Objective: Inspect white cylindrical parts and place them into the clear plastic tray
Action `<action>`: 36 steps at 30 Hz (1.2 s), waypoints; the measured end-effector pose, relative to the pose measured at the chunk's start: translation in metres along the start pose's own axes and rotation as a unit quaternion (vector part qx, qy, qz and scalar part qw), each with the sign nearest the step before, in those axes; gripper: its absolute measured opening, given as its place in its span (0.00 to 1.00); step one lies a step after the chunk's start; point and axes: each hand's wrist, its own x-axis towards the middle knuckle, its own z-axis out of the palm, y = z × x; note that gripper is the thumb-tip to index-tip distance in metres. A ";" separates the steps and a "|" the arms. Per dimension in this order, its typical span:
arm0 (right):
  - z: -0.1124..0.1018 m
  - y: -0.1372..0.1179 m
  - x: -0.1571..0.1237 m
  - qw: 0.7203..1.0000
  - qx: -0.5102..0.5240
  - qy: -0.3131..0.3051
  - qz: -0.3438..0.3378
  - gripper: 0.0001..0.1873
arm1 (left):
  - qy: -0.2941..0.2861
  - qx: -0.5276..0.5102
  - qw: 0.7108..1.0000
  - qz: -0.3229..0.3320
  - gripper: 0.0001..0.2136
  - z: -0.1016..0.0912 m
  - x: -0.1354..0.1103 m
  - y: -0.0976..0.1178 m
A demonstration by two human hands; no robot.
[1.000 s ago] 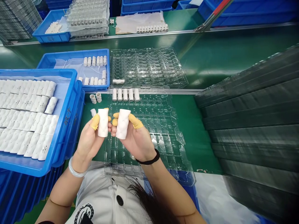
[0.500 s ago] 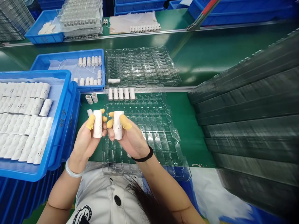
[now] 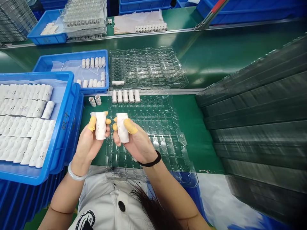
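My left hand (image 3: pixel 87 142) grips a white tube-shaped piece (image 3: pixel 100 126) upright between thumb and fingers, and small dark marks show on its side. A second white tube (image 3: pixel 122 127), also marked, is pinched in my right hand (image 3: pixel 137 140), tilted slightly. Yellow finger covers sit on the fingertips of both hands. Beneath the right hand lies a clear plastic tray (image 3: pixel 153 127) with moulded slots. Several white tubes (image 3: pixel 125 96) stand in a row in its far-left slots. Two short white tubes (image 3: pixel 95 101) rest on the green bench beyond my left hand.
At left, a blue bin (image 3: pixel 69 111) holds rows of marked white tubes. A second blue bin (image 3: pixel 72 54) behind it holds several more. Another clear tray (image 3: pixel 148 68) lies farther back. Tall dark stacked trays (image 3: pixel 259 121) border the right side.
Both white tubes have turned a little in my fingers, so their marks show differently. My right hand has shifted slightly right, widening the gap between the hands.
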 end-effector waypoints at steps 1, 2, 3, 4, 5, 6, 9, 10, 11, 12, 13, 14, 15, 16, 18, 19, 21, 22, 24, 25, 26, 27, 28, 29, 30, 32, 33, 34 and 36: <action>0.000 0.000 0.000 1.000 -0.001 0.004 0.000 0.18 | -0.005 -0.004 1.000 0.001 0.15 0.000 0.000 0.000; -0.001 0.000 0.001 1.000 0.000 0.008 0.004 0.18 | -0.010 -0.004 1.000 0.001 0.16 0.000 0.000 -0.001; -0.001 0.000 0.001 1.000 0.001 0.010 0.012 0.18 | -0.012 0.000 1.000 0.001 0.16 0.000 0.000 -0.001; -0.002 0.000 0.001 1.000 0.005 0.011 0.020 0.19 | -0.012 0.005 1.000 0.001 0.16 0.000 0.001 -0.002; -0.003 0.000 0.002 1.000 0.008 0.012 0.027 0.19 | -0.009 0.010 1.000 0.000 0.15 0.001 0.001 -0.002; -0.004 0.000 0.002 0.999 0.009 0.010 0.031 0.19 | -0.003 0.015 1.000 0.001 0.14 0.002 0.001 -0.003; -0.005 0.000 0.001 1.000 -0.008 -0.007 0.026 0.19 | 0.024 0.029 0.999 0.008 0.10 0.005 0.002 -0.003; -0.005 0.001 0.001 1.000 -0.016 -0.014 0.021 0.20 | 0.029 0.030 0.999 0.007 0.10 0.006 0.002 -0.003; -0.005 0.001 0.001 1.000 -0.021 -0.018 0.012 0.20 | 0.028 0.028 0.999 0.003 0.11 0.007 0.002 -0.003; -0.004 0.001 0.001 1.000 -0.021 -0.017 0.003 0.20 | 0.020 0.022 1.000 -0.002 0.12 0.006 0.002 -0.003; -0.004 0.002 0.001 1.000 -0.017 -0.013 -0.006 0.20 | 0.007 0.015 1.000 -0.009 0.14 0.006 0.002 -0.004; -0.003 0.002 0.002 1.000 -0.011 -0.008 -0.010 0.19 | -0.010 0.011 1.000 -0.014 0.16 0.005 0.003 -0.004; -0.003 0.003 0.002 1.000 -0.006 -0.004 -0.009 0.20 | -0.027 0.009 0.999 -0.019 0.18 0.003 0.003 -0.004; -0.003 0.003 0.003 1.000 -0.003 -0.003 -0.003 0.20 | -0.042 0.011 0.999 -0.024 0.19 0.002 0.003 -0.005; -0.004 0.004 0.003 1.000 0.001 -0.003 0.016 0.20 | -0.061 0.019 0.997 -0.032 0.21 0.000 0.003 -0.005; -0.004 0.004 0.003 1.000 0.002 -0.001 0.022 0.19 | -0.065 0.022 0.997 -0.034 0.21 0.000 0.003 -0.005; -0.005 0.004 0.003 1.000 0.005 0.009 0.020 0.17 | -0.067 0.026 0.997 -0.032 0.20 0.000 0.003 -0.004; -0.006 0.004 0.002 1.000 0.003 0.011 0.018 0.17 | -0.069 0.027 0.997 -0.027 0.19 0.001 0.002 -0.004; -0.007 0.003 0.002 1.000 -0.008 0.004 0.021 0.17 | -0.077 0.033 0.996 -0.023 0.18 0.003 0.002 -0.004; -0.008 0.003 0.001 1.000 -0.015 -0.002 0.023 0.18 | -0.081 0.035 0.996 -0.024 0.18 0.004 0.001 -0.004; -0.008 0.002 0.001 0.999 -0.020 -0.007 0.024 0.19 | -0.083 0.034 0.996 -0.026 0.19 0.005 0.001 -0.004; -0.008 0.002 0.002 0.999 -0.023 -0.010 0.024 0.19 | -0.081 0.033 0.996 -0.029 0.19 0.005 0.001 -0.004; -0.008 0.002 0.002 0.999 -0.022 -0.010 0.021 0.19 | -0.076 0.029 0.996 -0.030 0.20 0.005 0.001 -0.005; -0.008 0.002 0.002 1.000 -0.017 -0.008 0.016 0.18 | -0.067 0.024 0.997 -0.028 0.20 0.004 0.001 -0.005; -0.008 0.002 0.002 1.000 -0.010 -0.003 0.012 0.18 | -0.057 0.019 0.998 -0.023 0.19 0.004 0.002 -0.006; -0.008 0.002 0.003 1.000 0.008 0.011 0.011 0.17 | -0.042 0.014 0.999 -0.012 0.19 0.001 0.003 -0.007; -0.007 0.002 0.004 1.000 0.017 0.018 0.014 0.17 | -0.039 0.016 0.999 -0.008 0.19 0.000 0.003 -0.007; -0.007 0.002 0.004 0.999 0.027 0.024 0.019 0.17 | -0.038 0.020 0.999 -0.005 0.19 0.000 0.004 -0.008; -0.006 0.001 0.004 0.998 0.042 0.030 0.027 0.16 | -0.031 0.034 0.999 -0.001 0.18 0.000 0.005 -0.009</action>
